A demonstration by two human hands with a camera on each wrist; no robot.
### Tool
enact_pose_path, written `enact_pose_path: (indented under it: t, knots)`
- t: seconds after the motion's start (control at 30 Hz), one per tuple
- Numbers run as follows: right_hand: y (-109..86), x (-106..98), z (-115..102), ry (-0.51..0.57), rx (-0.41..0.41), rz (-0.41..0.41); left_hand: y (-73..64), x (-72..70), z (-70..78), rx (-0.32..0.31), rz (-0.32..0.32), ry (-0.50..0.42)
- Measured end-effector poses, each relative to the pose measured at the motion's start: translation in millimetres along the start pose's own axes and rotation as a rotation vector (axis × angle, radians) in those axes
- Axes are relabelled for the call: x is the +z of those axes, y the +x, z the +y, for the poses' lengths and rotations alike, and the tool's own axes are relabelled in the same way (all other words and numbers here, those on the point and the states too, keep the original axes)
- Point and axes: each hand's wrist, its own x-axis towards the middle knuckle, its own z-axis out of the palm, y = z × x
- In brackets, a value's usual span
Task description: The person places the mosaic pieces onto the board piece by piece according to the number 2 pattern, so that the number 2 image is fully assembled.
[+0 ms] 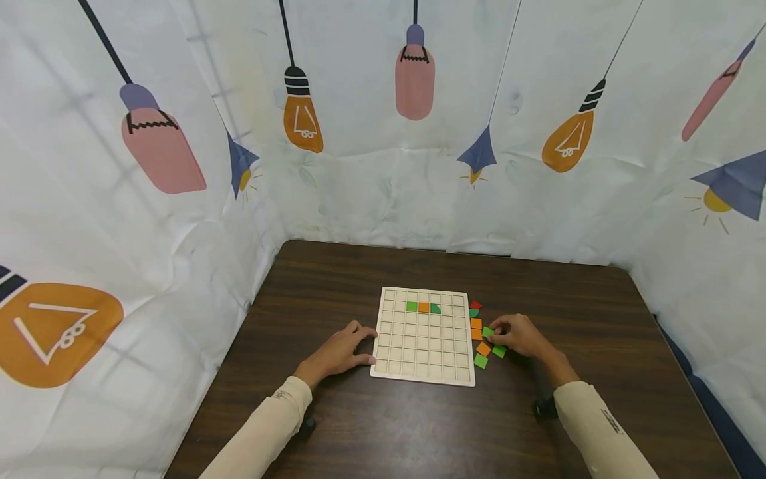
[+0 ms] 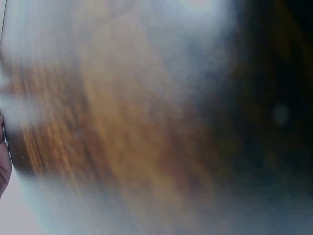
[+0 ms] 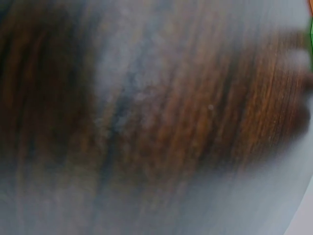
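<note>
In the head view a pale wooden grid board (image 1: 421, 346) lies on the table. Its upper rows bear a green square tile (image 1: 411, 307), an orange square tile (image 1: 423, 307) and a dark green tile (image 1: 435, 309) with one cut or curved corner. My left hand (image 1: 338, 351) touches the board's left edge with thumb and a finger spread apart. Right of the board, my right hand (image 1: 523, 336) pinches a green square tile (image 1: 488, 332) between thumb and finger. Both wrist views show mostly blurred wood; a bit of the left hand (image 2: 4, 169) appears at one edge.
Beside the board's right edge lie loose tiles: orange squares (image 1: 476, 324), a tilted orange one (image 1: 483, 348), green squares (image 1: 481, 361), a red piece (image 1: 475, 305) and a dark green piece (image 1: 474, 313). The brown table (image 1: 538, 286) meets patterned cloth (image 1: 371, 193) behind.
</note>
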Motion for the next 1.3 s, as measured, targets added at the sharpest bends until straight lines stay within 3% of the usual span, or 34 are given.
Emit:
enact_pose_path:
  t: [0.33, 0.77, 1.3]
  knots:
    - [-2.4, 0.7, -1.4, 0.012, -0.003, 0.018, -0.8, -1.6, 3.0, -0.002, 0.001, 0.001]
    - [-1.2, 3.1, 1.5, -0.036, -0.083, 0.041, 0.0, -1.6, 2.7, 0.003, 0.001, 0.006]
    - [1.6, 6.7, 1.9, -0.016, -0.079, 0.047, -0.1, -1.9, 3.5, 0.003, 0.005, 0.001]
